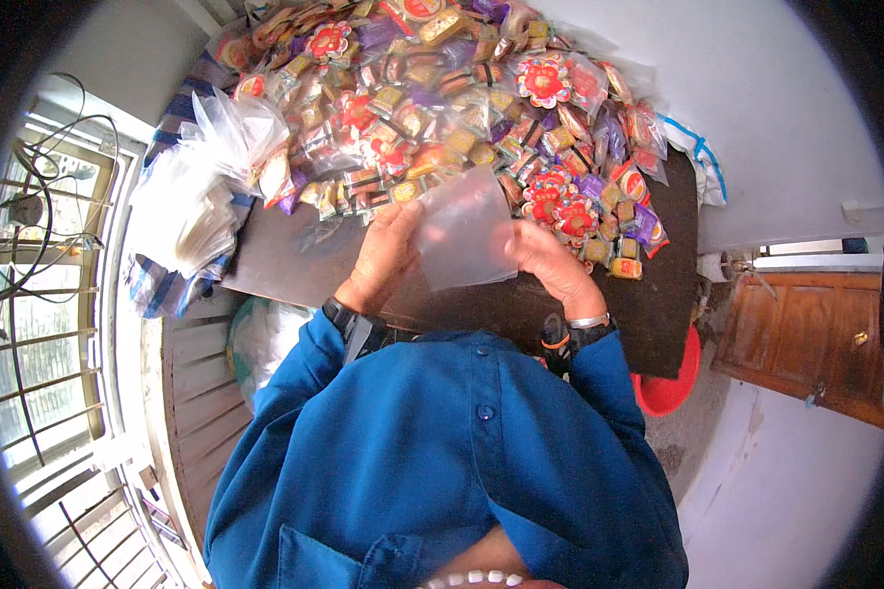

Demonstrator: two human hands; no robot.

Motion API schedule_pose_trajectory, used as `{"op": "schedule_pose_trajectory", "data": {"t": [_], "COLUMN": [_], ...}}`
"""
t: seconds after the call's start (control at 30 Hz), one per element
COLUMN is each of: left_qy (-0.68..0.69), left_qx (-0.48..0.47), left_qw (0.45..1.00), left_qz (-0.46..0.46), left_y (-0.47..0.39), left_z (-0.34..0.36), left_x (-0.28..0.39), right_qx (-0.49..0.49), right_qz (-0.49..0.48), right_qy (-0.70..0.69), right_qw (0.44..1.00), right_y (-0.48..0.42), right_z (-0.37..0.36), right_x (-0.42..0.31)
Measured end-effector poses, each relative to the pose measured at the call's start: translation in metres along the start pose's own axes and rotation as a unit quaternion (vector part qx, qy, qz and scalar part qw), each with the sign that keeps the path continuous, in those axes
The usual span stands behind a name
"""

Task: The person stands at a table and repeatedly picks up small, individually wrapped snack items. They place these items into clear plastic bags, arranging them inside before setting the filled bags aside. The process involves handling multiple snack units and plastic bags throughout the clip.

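A clear, frosted plastic bag (460, 239) is stretched flat between my two hands above the dark table. My left hand (389, 254) pinches its left edge, thumb uppermost. At the opposite edge, my right hand (556, 265) grips the bag; its fingertips show blurred through the film, and whether they are inside or behind it I cannot tell. Just beyond lies a large heap of small wrapped snacks (442, 140) in clear, yellow and purple packets. Red flower-shaped packages (576, 215) lie among them near my right hand. The bag looks flat, with nothing visible inside.
A stack of clear plastic bags (184, 210) rests on blue-striped cloth at the table's left. The dark tabletop (656, 324) ends close to my body. A red basin (670, 375) stands below its right corner. Barred windows (44, 316) with hanging cables are at left, a wooden door (803, 342) at right.
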State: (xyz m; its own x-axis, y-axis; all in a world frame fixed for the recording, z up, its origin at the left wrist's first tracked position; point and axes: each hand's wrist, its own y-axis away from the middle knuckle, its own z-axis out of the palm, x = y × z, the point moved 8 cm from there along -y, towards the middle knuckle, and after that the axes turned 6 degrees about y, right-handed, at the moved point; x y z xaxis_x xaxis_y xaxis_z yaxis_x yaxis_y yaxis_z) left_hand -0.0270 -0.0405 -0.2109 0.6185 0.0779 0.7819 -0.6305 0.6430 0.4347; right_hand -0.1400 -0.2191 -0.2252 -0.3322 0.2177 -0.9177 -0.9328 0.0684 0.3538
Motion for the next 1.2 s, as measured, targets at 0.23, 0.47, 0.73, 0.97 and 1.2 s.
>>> {"op": "schedule_pose_trajectory", "data": {"t": [0.23, 0.47, 0.73, 0.97, 1.2], "left_qy": [-0.039, -0.465, -0.608, -0.704, -0.550], "left_qx": [0.085, 0.167, -0.115, -0.101, -0.130], "left_qw": [0.995, 0.864, 0.671, 0.627, 0.770], "left_qz": [-0.024, 0.102, 0.408, 0.319, 0.297], "left_y": [-0.010, 0.004, 0.012, -0.009, -0.026], "left_z": [-0.067, -0.113, 0.003, -0.010, 0.007], "left_x": [-0.056, -0.056, -0.033, -0.069, -0.057], "right_qx": [0.037, 0.167, 0.119, 0.164, 0.117], "right_qz": [0.106, 0.090, 0.071, 0.084, 0.150], "right_qy": [0.046, 0.086, 0.121, 0.130, 0.063], "right_qw": [0.993, 0.978, 0.983, 0.974, 0.980], "right_y": [0.003, -0.009, -0.020, -0.016, -0.006], "right_z": [-0.018, -0.036, -0.029, -0.038, -0.031], "right_x": [0.073, 0.087, 0.097, 0.099, 0.103]}}
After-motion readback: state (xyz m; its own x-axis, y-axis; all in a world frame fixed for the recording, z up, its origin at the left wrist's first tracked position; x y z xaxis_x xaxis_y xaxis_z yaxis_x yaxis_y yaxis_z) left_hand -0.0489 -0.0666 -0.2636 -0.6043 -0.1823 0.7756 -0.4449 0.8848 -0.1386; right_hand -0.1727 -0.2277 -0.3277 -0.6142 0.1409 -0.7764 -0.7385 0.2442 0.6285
